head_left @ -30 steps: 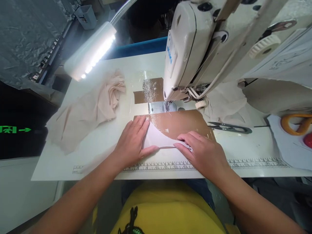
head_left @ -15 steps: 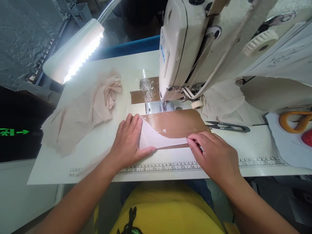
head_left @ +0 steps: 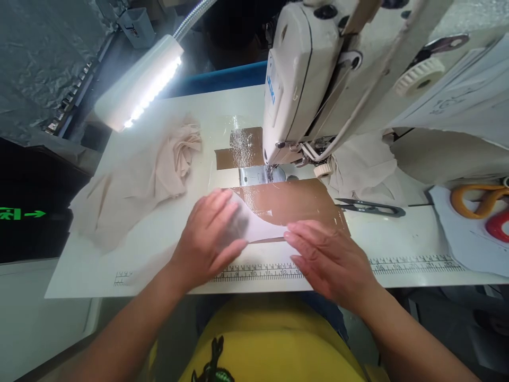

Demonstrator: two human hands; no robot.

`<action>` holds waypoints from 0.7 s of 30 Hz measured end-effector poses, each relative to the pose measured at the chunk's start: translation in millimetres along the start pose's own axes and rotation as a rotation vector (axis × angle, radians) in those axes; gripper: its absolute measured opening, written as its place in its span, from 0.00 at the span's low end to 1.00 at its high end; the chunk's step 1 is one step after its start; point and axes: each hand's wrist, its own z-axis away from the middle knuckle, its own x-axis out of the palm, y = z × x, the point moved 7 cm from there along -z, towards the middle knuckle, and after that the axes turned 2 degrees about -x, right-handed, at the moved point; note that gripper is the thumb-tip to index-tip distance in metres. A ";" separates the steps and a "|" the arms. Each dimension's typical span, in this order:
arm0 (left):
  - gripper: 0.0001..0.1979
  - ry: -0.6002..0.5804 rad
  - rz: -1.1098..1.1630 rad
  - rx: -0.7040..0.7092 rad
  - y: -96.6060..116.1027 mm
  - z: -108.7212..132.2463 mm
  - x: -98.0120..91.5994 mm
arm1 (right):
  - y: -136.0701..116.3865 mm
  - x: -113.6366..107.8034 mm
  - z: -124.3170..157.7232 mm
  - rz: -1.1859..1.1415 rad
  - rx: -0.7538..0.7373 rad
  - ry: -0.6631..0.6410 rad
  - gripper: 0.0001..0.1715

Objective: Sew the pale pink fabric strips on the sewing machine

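Note:
A thin white piece (head_left: 257, 227) with a curved upper edge lies over the brown taped strip (head_left: 292, 199) in front of the sewing machine; cloth or paper, I cannot tell. My left hand (head_left: 207, 233) rests over its wide left end, thumb apart from the fingers, hiding that part. On the narrow right end, my right hand (head_left: 330, 257) lies with its fingers stretched out and the fingertips touching the piece. Behind them are the presser foot (head_left: 270, 172) and the metal needle plate (head_left: 251, 175).
Crumpled beige cloth (head_left: 139, 185) covers the left side. Thread snips (head_left: 371, 208) lie right of the brown strip, with orange-handled scissors (head_left: 471, 201) farther right. A lit lamp (head_left: 139, 82) hangs above the table. The machine head (head_left: 292, 85) rises behind my hands. A printed ruler (head_left: 417, 263) runs along the front edge.
My right hand has slid left along the white piece, its pinch on the tip loosened into outstretched fingers. My left hand has shifted slightly, its fingers a little more bent.

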 end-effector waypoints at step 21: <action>0.20 -0.113 -0.030 0.064 19.7 36.2 8.3 | 21.1 -11.6 -36.6 -0.180 0.058 -0.052 0.14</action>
